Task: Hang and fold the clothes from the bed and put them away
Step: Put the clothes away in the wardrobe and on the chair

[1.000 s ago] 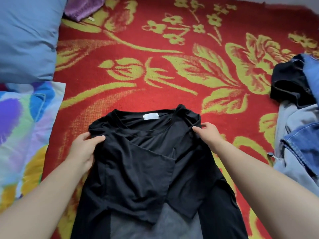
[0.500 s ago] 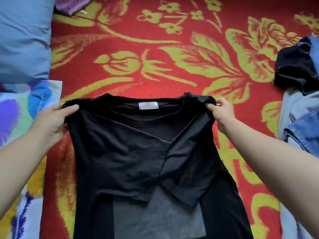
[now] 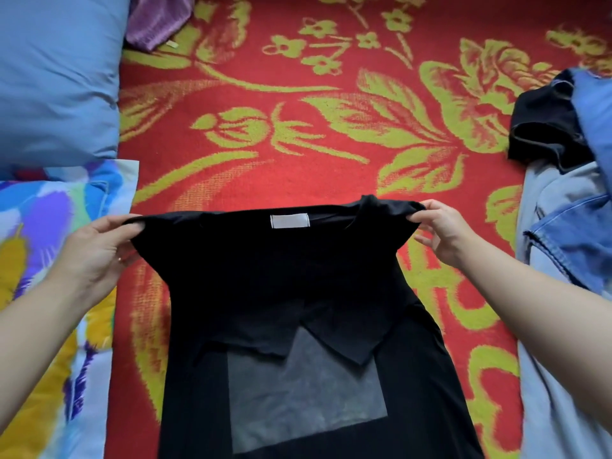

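Shirt in black cloth, spread over the red flowered bedspread, collar edge away from the viewer and lower part running out of the bottom of the view. The left hand pinches the left shoulder corner between thumb and curled fingers, and the right hand pinches the right shoulder corner likewise. The top edge between them is drawn straight and appears lifted a little off the bed. Gripping both corners at once probably keeps the width even and the cloth free of wrinkles, so that the next fold falls square. The white label faces up at the middle of the collar. Both sleeves lie turned inward across the body, their ends overlapping the top of the grey panel. The fold therefore seems part done, with the lengthwise fold not yet made. Left of the shirt lies a patterned cloth, passing under the left forearm, and beyond that a blue pillow and a purple cloth. Right of the shirt, close to the right forearm, is a denim pile with a dark garment at its far end, apparently awaiting folding. Neither side heap touches the shirt, but both narrow the room beside it, and a wide swing of an elbow could drag them.
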Demonstrator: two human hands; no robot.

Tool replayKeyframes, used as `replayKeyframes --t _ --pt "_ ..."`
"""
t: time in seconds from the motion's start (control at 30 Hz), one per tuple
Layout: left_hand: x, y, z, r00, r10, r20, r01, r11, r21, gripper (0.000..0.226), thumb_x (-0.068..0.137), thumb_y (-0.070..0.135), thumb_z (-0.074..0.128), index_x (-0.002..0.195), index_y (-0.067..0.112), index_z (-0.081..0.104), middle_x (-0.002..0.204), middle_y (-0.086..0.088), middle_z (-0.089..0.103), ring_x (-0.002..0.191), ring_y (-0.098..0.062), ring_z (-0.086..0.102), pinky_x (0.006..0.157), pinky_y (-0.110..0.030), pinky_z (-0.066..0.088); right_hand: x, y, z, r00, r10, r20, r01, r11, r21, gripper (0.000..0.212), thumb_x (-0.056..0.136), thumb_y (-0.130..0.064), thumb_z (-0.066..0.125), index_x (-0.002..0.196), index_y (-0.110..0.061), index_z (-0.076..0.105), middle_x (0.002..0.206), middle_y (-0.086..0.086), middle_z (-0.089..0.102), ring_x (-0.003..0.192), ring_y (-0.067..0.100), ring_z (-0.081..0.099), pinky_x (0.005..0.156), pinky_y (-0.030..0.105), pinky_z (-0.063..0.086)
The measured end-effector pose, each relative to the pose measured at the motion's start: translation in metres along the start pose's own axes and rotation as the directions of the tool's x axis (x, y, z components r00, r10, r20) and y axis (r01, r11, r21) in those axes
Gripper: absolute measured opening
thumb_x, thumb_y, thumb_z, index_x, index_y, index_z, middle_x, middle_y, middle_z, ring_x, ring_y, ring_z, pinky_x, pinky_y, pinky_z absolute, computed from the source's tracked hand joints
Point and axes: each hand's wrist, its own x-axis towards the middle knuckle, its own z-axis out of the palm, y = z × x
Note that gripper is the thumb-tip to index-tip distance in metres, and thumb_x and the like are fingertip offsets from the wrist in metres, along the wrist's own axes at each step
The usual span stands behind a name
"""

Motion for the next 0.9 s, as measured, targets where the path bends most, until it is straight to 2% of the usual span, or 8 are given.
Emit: replayKeyframes --t 0.1,0.27,0.4,0.47,0.6,0.67,0.8,0.9 --pt "-0.022 -0.003 -0.002 0.999 -0.018 0.029 0.019 0.999 -0.042 0.032 0.095 -0.001 0.040 0.073 0.020 0.053 0.052 0.014 0.063 0.046 0.004 0.057 0.047 -0.006 0.044 -0.014 0.010 -0.013 1.000 0.003 -0.008 -0.004 1.000 -0.026 0.032 0.079 0.012 0.050 0.065 -0.018 0.048 0.073 -0.001 0.057 0.078 0.013 0.053 0.077 0.033 0.038" --pt "-0.074 -0.029 -0.031 0.989 -0.110 0.102 0.106 0.993 0.042 0.056 0.091 -0.005 0.040 0.053 0.024 0.070 0.057 0.010 0.065 0.052 0.001 0.061 0.061 -0.017 0.049 -0.048 0.042 -0.042 0.999 0.019 0.026 -0.016 0.994 -0.110 0.032 0.079 0.016 0.050 0.066 -0.013 0.049 0.087 0.005 0.059 0.094 0.021 0.052 0.087 0.037 0.035" --pt "-0.117 -0.066 -0.055 0.983 -0.137 0.125 0.108 0.971 0.211 0.052 0.082 -0.016 0.044 0.058 0.020 0.073 0.063 0.006 0.069 0.070 -0.009 0.065 0.077 -0.027 0.045 -0.078 0.079 -0.064 0.996 -0.029 0.079 0.051 0.950 -0.307 0.038 0.077 0.024 0.047 0.059 -0.009 0.052 0.099 0.009 0.057 0.095 0.020 0.049 0.074 0.029 0.037" --pt "-0.140 -0.087 -0.065 0.966 -0.170 0.194 0.093 0.930 0.355 0.040 0.073 -0.020 0.052 0.065 0.012 0.074 0.076 -0.001 0.074 0.086 -0.018 0.063 0.087 -0.032 0.042 -0.093 0.098 -0.074 0.984 -0.069 0.164 0.156 0.775 -0.613 0.037 0.075 0.024 0.048 0.062 -0.008 0.063 0.099 0.012 0.055 0.095 0.023 0.051 0.073 0.025 0.036" --pt "-0.170 -0.130 -0.067 0.902 -0.263 0.342 -0.070 0.693 0.717 0.053 0.069 -0.025 0.062 0.058 0.026 0.071 0.095 0.004 0.070 0.098 0.001 0.059 0.091 -0.013 0.038 -0.113 0.129 -0.076 0.957 0.123 0.264 0.254 0.092 -0.963 0.045 0.081 0.003 0.044 0.107 -0.027 0.066 0.128 0.002 0.044 0.123 0.025 0.040 0.093 0.033 0.039" --pt "-0.176 -0.139 -0.057 0.898 -0.254 0.360 -0.166 0.564 0.809 0.054 0.069 -0.017 0.065 0.054 0.034 0.069 0.099 0.004 0.063 0.101 -0.008 0.055 0.095 -0.021 0.037 -0.119 0.130 -0.065 0.962 0.096 0.257 0.251 0.062 -0.966 0.044 0.085 -0.004 0.041 0.119 -0.029 0.057 0.129 0.004 0.043 0.122 0.026 0.039 0.092 0.035 0.039" --pt "-0.170 -0.130 -0.038 0.970 -0.076 0.233 -0.158 0.534 0.831 0.045 0.076 -0.011 0.064 0.068 0.033 0.062 0.092 -0.002 0.066 0.096 -0.027 0.058 0.088 -0.035 0.040 -0.115 0.115 -0.034 0.955 -0.100 0.279 0.287 0.079 -0.954 0.037 0.093 -0.018 0.042 0.129 -0.023 0.050 0.130 0.007 0.042 0.121 0.028 0.038 0.096 0.037 0.038" --pt "-0.161 -0.121 -0.024 0.979 -0.006 0.205 -0.186 0.405 0.895 0.028 0.081 0.000 0.065 0.101 0.018 0.068 0.115 -0.008 0.064 0.107 -0.030 0.053 0.093 -0.041 0.039 -0.109 0.107 -0.015 0.940 -0.149 0.307 0.315 0.031 -0.949 0.043 0.093 -0.017 0.043 0.136 -0.022 0.043 0.140 0.008 0.035 0.129 0.027 0.031 0.098 0.037 0.034"
